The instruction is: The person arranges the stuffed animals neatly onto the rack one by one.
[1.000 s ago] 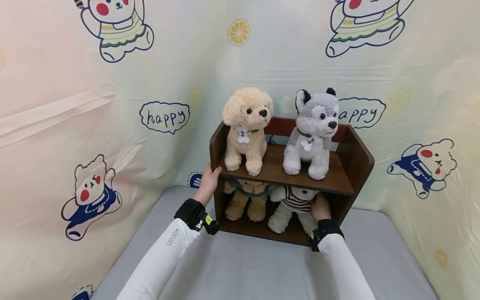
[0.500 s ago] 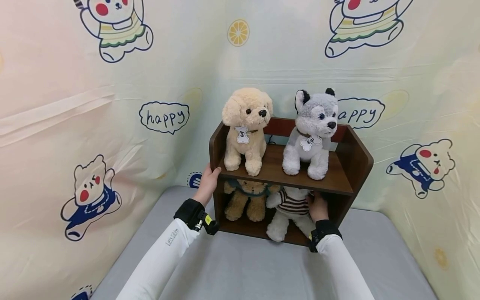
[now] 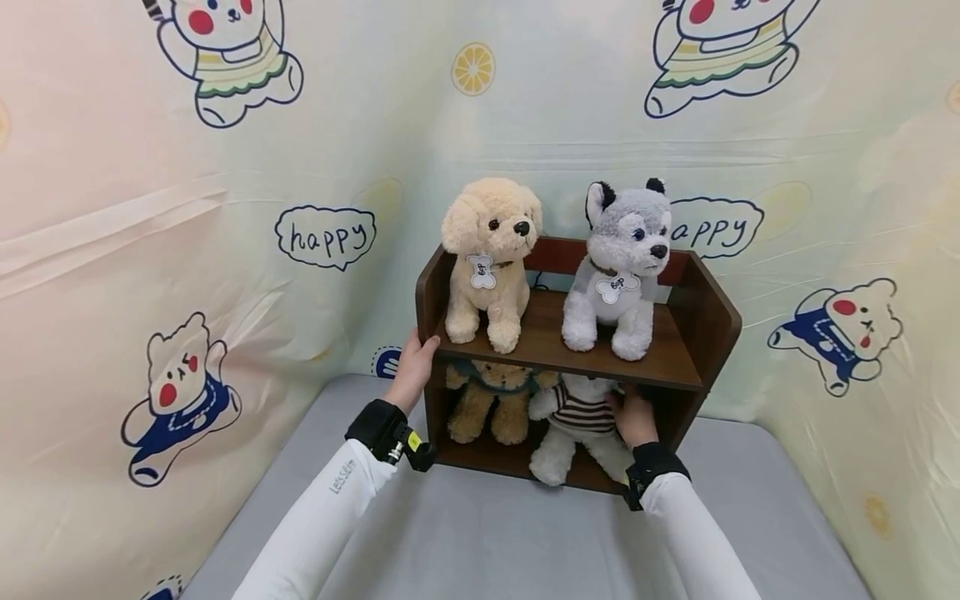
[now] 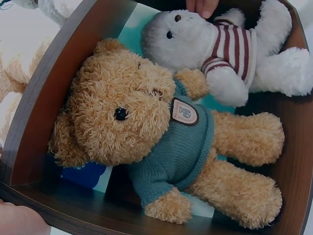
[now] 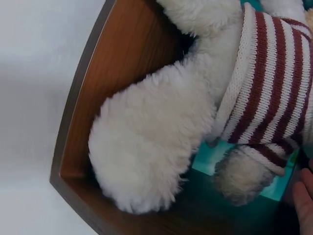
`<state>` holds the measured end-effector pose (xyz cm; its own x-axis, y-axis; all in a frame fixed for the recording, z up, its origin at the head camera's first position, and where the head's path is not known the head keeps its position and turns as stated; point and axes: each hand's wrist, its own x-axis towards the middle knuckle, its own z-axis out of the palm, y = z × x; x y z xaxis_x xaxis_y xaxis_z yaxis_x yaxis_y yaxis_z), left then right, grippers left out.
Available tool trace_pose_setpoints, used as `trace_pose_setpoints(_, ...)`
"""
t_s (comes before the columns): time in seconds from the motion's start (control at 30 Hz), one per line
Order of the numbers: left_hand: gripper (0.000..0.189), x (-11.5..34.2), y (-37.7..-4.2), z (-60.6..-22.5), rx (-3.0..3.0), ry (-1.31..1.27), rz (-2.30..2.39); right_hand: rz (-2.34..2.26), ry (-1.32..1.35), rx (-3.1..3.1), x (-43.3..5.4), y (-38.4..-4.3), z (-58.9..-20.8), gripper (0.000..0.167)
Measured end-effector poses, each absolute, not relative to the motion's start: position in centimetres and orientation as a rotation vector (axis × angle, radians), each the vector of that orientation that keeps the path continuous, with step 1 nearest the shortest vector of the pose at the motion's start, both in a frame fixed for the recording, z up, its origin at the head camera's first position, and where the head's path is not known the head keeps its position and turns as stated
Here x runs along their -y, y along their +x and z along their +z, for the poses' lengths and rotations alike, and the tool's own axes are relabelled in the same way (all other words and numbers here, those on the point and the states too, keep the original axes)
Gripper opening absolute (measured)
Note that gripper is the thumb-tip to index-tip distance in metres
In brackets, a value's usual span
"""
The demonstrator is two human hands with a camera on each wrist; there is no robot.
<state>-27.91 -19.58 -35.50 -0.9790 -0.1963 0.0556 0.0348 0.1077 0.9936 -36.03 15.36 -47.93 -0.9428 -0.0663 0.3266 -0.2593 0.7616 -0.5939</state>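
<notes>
A brown two-tier wooden shelf point(image 3: 615, 367) stands ahead. My left hand point(image 3: 411, 371) holds its left side panel, thumb at the front edge; the fingers are mostly hidden. On the lower tier, a white plush toy point(image 3: 585, 412) in a striped sweater sits leaning back, its feet at the front edge. My right hand point(image 3: 636, 417) reaches in beside it, and in the left wrist view its fingertips point(image 4: 202, 7) touch the toy near the head. Left of it sits a tan teddy bear point(image 4: 117, 105) in a teal sweater.
On the upper tier sit a cream plush dog point(image 3: 491, 258) and a grey-and-white plush husky point(image 3: 622, 267), both wearing bone-shaped tags. The shelf stands on a grey surface point(image 3: 525, 542), with a printed cloth backdrop point(image 3: 337, 125) behind and at both sides.
The white toy's feet have come forward and its head has tipped back, while my right hand has shifted slightly left with it. My left hand keeps its place on the shelf.
</notes>
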Motion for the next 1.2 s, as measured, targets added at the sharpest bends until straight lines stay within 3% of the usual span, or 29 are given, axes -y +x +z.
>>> trace_pose_setpoints(0.2, 0.047, 19.8, -28.1, -35.4, 2.211, 0.163, -1.963, 0.96, 0.331, 2.706, -15.3, -35.5, -47.2, 0.049)
trace_pose_setpoints(0.5, 0.046, 19.8, -28.2, -35.4, 2.22, 0.171, -1.967, 0.933, 0.483, 2.697, -15.2, -34.5, -46.5, 0.039)
trace_pose_setpoints(1.2, 0.048, 19.7, -28.2, -35.9, 2.215, 0.15, -1.985, 0.723, 0.747, 2.749, -15.9, -31.0, -46.9, 0.039)
